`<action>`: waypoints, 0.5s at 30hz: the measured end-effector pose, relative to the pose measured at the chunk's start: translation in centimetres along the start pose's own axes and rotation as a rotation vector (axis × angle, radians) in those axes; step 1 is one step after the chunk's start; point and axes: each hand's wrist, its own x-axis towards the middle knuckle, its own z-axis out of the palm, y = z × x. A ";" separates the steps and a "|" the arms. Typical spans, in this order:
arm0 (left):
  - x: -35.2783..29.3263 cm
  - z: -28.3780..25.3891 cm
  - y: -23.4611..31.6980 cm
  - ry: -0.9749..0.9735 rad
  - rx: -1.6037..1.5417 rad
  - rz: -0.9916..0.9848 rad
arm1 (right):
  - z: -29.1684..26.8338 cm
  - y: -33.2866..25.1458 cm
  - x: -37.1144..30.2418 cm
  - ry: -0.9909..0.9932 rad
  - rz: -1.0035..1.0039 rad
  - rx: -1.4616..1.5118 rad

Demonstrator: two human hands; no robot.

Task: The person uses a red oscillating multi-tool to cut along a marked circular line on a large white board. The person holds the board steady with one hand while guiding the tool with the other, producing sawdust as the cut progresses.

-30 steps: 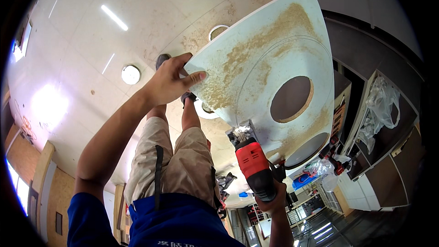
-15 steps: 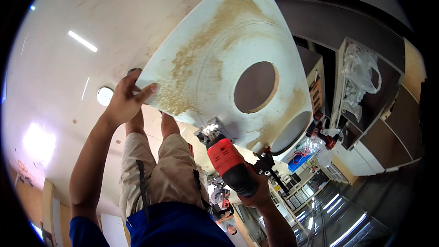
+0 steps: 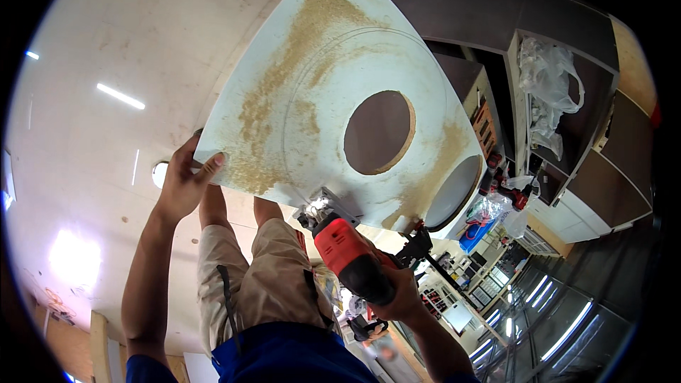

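A white board (image 3: 316, 159) with a round cut-out in it reaches away from me, and patches of sawdust (image 3: 259, 113) lie across its face. Curved pencil-like lines run around the hole. My left hand (image 3: 183, 188) grips the board's near left corner, thumb on top, fingers underneath. In my right hand (image 3: 399, 294) is a red and black jigsaw (image 3: 344, 248), held by its rear body. Its metal shoe rests at the board's near edge, where a light shines; the blade itself cannot be made out. A black clamp (image 3: 415, 245) sits at the near edge, right of the jigsaw.
Dark cabinet parts stand at the right, with clear plastic bags (image 3: 550, 85) in one. Red and black power tools (image 3: 514, 195) and a blue object (image 3: 475, 234) lie beyond the board's right corner. A large pale panel (image 3: 106, 42) spreads at the left.
The board, the jigsaw and the surroundings have shifted slightly left in the view. Both hands keep their grips, and the jigsaw stays at the near edge.
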 end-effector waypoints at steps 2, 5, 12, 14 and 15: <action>0.0 0.0 -0.1 0.001 -0.017 -0.016 | 0.1 0.1 -0.1 0.000 0.011 0.008; 0.0 -0.1 0.0 0.003 0.002 -0.020 | 0.0 0.2 -0.1 -0.012 0.028 0.011; 0.0 0.2 0.0 0.016 -0.002 0.015 | 0.1 0.0 0.1 0.012 0.013 0.016; 0.0 0.2 0.0 0.017 0.002 0.033 | 0.1 0.0 0.0 0.006 0.026 0.018; 0.0 0.2 0.1 0.014 -0.007 0.027 | 0.1 0.0 -0.1 0.002 0.034 0.019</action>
